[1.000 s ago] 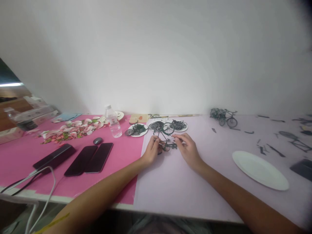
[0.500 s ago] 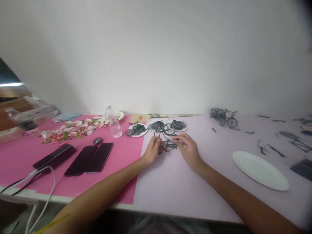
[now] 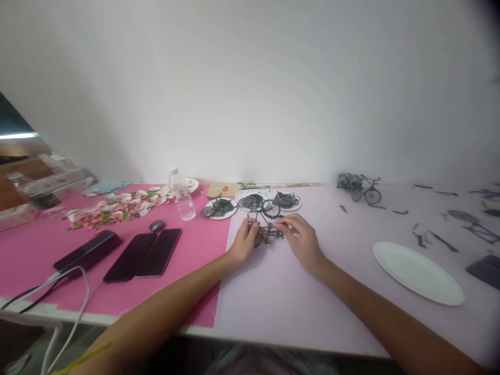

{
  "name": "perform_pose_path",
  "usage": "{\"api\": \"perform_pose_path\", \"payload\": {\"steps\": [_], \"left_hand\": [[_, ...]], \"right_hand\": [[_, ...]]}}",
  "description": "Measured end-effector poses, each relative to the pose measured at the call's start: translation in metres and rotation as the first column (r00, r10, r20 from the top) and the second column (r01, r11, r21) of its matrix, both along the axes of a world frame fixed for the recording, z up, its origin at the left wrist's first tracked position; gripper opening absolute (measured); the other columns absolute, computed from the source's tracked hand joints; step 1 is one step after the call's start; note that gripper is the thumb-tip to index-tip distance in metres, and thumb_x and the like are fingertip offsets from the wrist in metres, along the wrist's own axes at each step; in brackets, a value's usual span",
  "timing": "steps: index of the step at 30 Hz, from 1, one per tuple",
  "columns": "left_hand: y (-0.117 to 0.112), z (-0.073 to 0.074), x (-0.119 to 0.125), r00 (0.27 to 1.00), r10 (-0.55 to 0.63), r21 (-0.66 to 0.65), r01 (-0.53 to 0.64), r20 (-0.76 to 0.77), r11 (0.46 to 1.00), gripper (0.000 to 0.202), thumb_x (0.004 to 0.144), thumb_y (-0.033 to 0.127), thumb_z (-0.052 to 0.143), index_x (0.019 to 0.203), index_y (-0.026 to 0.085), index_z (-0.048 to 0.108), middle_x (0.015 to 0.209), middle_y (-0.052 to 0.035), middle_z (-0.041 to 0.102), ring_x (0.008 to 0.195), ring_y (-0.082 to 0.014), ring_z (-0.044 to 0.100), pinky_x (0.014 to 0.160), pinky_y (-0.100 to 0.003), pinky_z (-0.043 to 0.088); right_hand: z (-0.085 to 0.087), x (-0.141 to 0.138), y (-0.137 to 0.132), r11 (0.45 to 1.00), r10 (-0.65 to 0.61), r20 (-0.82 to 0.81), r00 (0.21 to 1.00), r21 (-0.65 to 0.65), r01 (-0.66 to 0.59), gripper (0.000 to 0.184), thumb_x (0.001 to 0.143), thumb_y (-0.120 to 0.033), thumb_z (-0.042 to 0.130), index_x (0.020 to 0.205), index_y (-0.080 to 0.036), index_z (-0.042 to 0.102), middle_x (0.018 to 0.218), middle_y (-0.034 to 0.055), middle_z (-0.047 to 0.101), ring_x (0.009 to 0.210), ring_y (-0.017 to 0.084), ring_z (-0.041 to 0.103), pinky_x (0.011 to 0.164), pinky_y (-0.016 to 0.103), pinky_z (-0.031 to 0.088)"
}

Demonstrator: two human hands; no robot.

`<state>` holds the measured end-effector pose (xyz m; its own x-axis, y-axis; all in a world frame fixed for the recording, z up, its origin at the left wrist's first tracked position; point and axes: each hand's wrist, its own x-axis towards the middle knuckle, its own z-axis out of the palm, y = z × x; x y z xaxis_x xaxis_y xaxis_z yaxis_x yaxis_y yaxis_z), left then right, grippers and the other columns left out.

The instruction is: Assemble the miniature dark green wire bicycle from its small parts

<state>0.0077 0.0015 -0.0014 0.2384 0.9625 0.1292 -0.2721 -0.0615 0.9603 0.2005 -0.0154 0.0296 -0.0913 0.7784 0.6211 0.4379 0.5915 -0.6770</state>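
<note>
A small black model bicycle (image 3: 269,227) is held over the pale sheet, one wheel raised at its top. My left hand (image 3: 244,240) is closed round its left side, thumb and fingers gripping the frame. From the right, my right hand (image 3: 300,237) pinches the bicycle near its middle with thumb and forefinger; any small part between those fingertips is too small to make out. Just behind are white plates heaped with dark parts: a left plate (image 3: 228,214) with tangled pieces, and a middle pile of wheels (image 3: 252,201) beside a right pile of wheels (image 3: 286,200).
Model bicycles (image 3: 366,190) stand by the wall. A white oval plate (image 3: 417,273) and scattered black parts (image 3: 441,240) lie at right. On the pink sheet are a water bottle (image 3: 182,197), two phones (image 3: 159,253), a black power bank (image 3: 88,252) with cables, and artificial petals (image 3: 121,205).
The model bicycle has shifted very slightly in my fingers. Both hands stay in almost the same place and keep their hold.
</note>
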Motion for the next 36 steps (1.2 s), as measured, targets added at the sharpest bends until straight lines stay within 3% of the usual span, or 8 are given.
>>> {"api": "perform_pose_path", "payload": {"steps": [16, 36], "left_hand": [[-0.0026, 0.0036, 0.0005, 1.0, -0.007, 0.026, 0.008, -0.014, 1.0, 0.046, 0.093, 0.062, 0.062, 0.102, 0.022, 0.043, 0.087, -0.003, 0.068, 0.077, -0.0178, 0.072, 0.069, -0.028, 0.051], [-0.0013, 0.0024, -0.0004, 1.0, 0.006, 0.023, -0.005, -0.022, 1.0, 0.045, 0.093, 0.061, 0.063, 0.102, 0.021, 0.044, 0.087, -0.0035, 0.069, 0.077, -0.0179, 0.072, 0.069, -0.028, 0.052]], "right_hand": [[-0.0005, -0.0004, 0.0011, 1.0, -0.03, 0.018, 0.999, 0.005, 0.03, 0.023, 0.1, -0.049, 0.064, 0.099, -0.029, 0.075, 0.105, 0.0085, 0.068, 0.093, 0.026, 0.065, 0.067, 0.036, 0.059], [0.0007, -0.0017, 0.0006, 0.998, -0.042, 0.033, 0.999, 0.038, 0.041, 0.02, 0.102, -0.044, 0.061, 0.102, -0.028, 0.072, 0.105, 0.0082, 0.069, 0.093, 0.026, 0.065, 0.07, 0.037, 0.058]]}}
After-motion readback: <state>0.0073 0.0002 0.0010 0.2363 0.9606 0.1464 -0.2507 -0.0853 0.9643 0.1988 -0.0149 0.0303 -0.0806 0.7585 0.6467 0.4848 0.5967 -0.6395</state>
